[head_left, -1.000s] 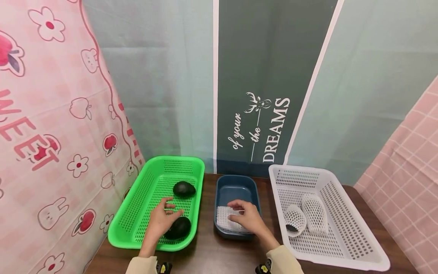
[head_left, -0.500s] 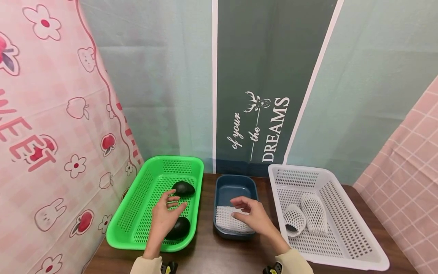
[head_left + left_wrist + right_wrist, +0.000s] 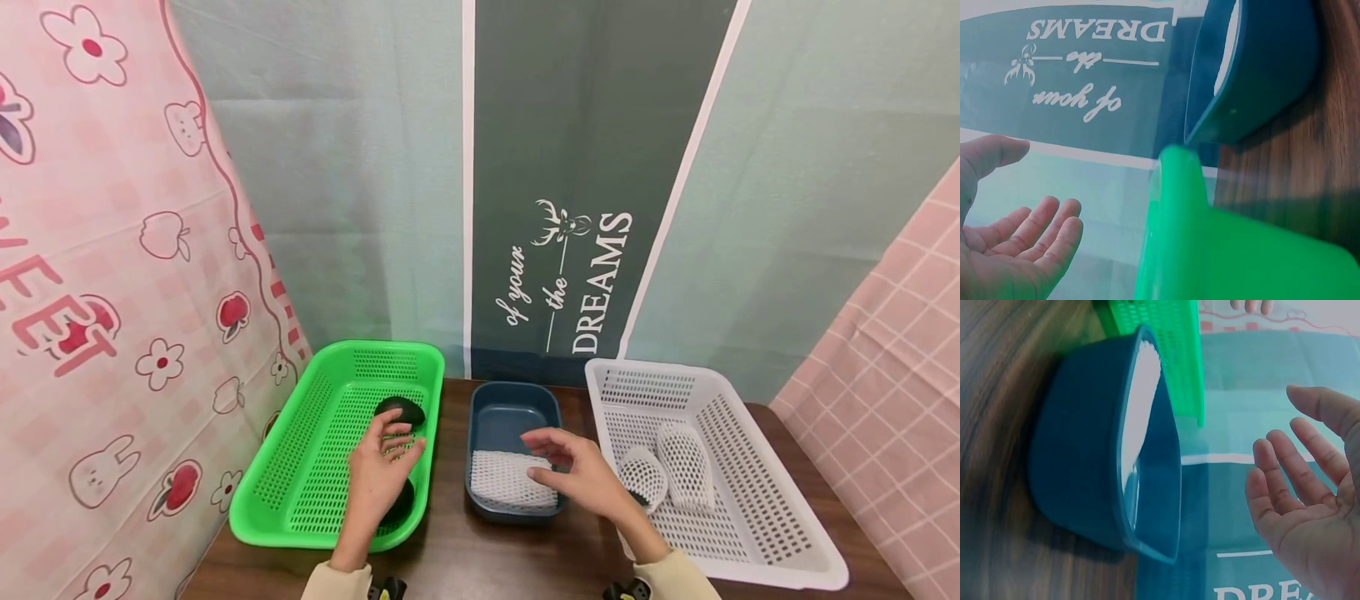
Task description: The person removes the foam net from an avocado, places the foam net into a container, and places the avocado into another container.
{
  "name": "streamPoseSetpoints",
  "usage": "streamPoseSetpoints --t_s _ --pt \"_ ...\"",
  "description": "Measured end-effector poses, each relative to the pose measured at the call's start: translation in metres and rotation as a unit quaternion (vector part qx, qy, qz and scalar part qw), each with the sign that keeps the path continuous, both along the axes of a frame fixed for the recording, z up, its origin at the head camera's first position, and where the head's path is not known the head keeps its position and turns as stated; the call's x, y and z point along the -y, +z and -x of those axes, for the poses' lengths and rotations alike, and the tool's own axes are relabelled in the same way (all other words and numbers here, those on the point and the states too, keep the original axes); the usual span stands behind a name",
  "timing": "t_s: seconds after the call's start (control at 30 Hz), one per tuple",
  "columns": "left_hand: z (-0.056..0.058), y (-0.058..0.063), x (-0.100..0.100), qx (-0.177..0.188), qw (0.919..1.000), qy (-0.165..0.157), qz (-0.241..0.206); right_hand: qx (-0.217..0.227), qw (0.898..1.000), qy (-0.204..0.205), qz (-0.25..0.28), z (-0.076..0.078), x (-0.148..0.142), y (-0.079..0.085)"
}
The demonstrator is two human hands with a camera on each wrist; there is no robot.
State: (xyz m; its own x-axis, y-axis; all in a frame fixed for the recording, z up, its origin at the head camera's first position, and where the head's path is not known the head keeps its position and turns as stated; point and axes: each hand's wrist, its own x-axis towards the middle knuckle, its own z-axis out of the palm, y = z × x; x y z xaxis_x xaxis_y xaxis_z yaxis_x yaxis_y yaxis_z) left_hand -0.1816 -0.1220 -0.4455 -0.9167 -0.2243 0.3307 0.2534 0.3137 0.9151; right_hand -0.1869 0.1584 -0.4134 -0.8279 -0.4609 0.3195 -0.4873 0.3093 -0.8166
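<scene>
My left hand (image 3: 378, 479) hovers over the right side of the green basket (image 3: 322, 450), fingers spread and loosely bent, holding nothing. Beneath and behind it lie two black avocados (image 3: 408, 410), both partly hidden by the hand. In the left wrist view the bare palm (image 3: 1007, 269) shows above the basket's edge. Above the right rim of the blue bin (image 3: 517, 417) is my right hand (image 3: 588, 477), with nothing in its parted fingers. White foam netting sleeves (image 3: 510, 483) lie flat in the near half of that bin. The right wrist view also shows this hand (image 3: 1310, 519) bare.
A white basket (image 3: 780, 537) stands on the right, holding two pieces in white foam netting (image 3: 686, 467); a dark fruit shows through the nearer one. All three containers rest on a brown wooden table (image 3: 457, 558). Printed cloth (image 3: 547, 100) hangs behind.
Both hands have shifted right. The right hand has moved off the foam sleeves to the bin's right rim, and the left hand has moved across the near avocado. The view has shifted slightly.
</scene>
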Motion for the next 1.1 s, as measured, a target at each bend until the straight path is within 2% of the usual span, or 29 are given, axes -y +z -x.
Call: streamPoseSetpoints --t_s 0.17,0.4,0.63,0.87,1.1 --pt "-0.003 0.002 -0.011 -0.012 0.9998 -0.013 0.009 -0.005 1.0 -0.006 0.005 -0.003 -0.013 0.006" --pt "-0.005 0.002 -0.023 -0.017 0.999 -0.039 -0.012 -0.023 1.0 -0.019 0.01 -0.001 -0.033 0.012" --pt "-0.005 0.0 -0.039 -0.006 0.9988 -0.047 -0.014 -0.012 0.999 -0.046 -0.02 0.009 -0.059 0.002" --pt "-0.005 -0.004 -0.054 -0.021 0.9969 -0.071 -0.026 -0.02 0.998 -0.051 -0.033 0.012 -0.082 -0.002" --pt "-0.009 -0.009 -0.072 0.016 0.995 -0.092 -0.034 -0.043 0.997 -0.048 -0.044 0.012 -0.098 0.002"
